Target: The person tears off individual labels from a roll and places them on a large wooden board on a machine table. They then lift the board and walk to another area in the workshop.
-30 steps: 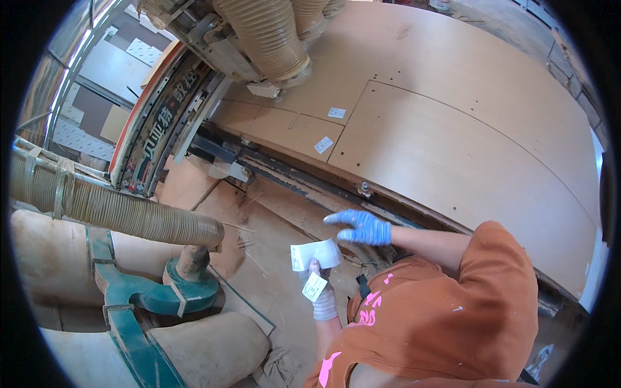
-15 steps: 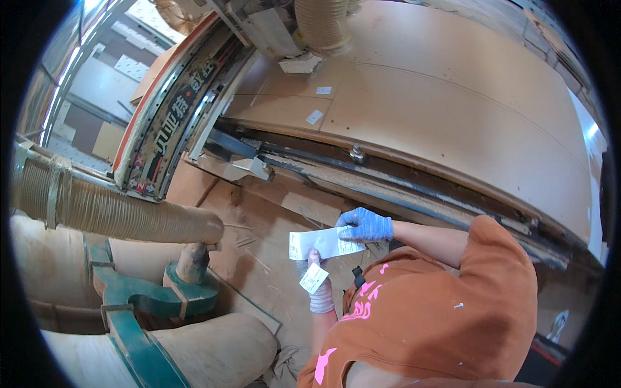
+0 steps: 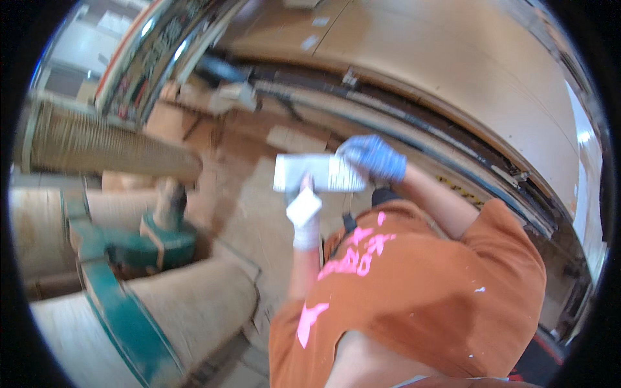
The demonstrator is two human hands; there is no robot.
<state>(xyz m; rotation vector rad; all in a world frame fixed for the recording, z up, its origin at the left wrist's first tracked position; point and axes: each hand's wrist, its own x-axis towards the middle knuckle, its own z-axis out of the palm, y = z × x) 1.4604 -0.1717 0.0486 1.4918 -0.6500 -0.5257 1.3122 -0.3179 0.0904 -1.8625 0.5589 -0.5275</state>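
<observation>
Between my two hands is a white label strip (image 3: 322,171) with printing toward its right end. My left hand (image 3: 306,233), in a pale glove with the thumb bare, pinches the strip's lower edge. A smaller white label (image 3: 304,207) lies over the back of that hand, apparently stuck there, and hides part of the fingers. My right hand (image 3: 375,158), in a blue-grey glove, grips the strip's upper right end. Motion blurs the whole picture, so the print is smeared.
Beyond my hands stands a machine bed with a large brown board (image 3: 446,71) on it, bearing small white labels (image 3: 310,43). At left are a ribbed hose (image 3: 110,139), a green clamp frame (image 3: 107,291) and pale collector bags (image 3: 194,304). Scraps lie on the floor.
The view has shifted, and the machine bed now sits higher in the picture. Both hands appear higher, still holding the label strip. The picture has become blurred.
</observation>
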